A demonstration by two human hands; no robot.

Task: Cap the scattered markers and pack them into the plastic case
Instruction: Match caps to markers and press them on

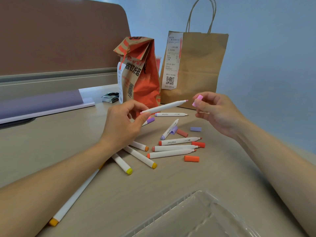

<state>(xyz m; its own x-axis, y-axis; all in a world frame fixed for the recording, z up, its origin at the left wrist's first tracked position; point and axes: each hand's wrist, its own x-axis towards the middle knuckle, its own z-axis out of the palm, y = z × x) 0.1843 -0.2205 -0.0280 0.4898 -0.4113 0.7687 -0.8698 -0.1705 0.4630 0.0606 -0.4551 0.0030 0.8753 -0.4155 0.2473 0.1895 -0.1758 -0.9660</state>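
Two grips closed: left hand pinching pink marker; right hand pinching pink cap.

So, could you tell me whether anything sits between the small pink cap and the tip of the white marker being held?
Nothing visible: only open air separates the pink cap from the white marker.

The clear plastic case runs off the bottom edge, its far end unseen. The left hand covers the rear ends of several markers, including a purple-capped marker. Print on the receipt is too small to read.
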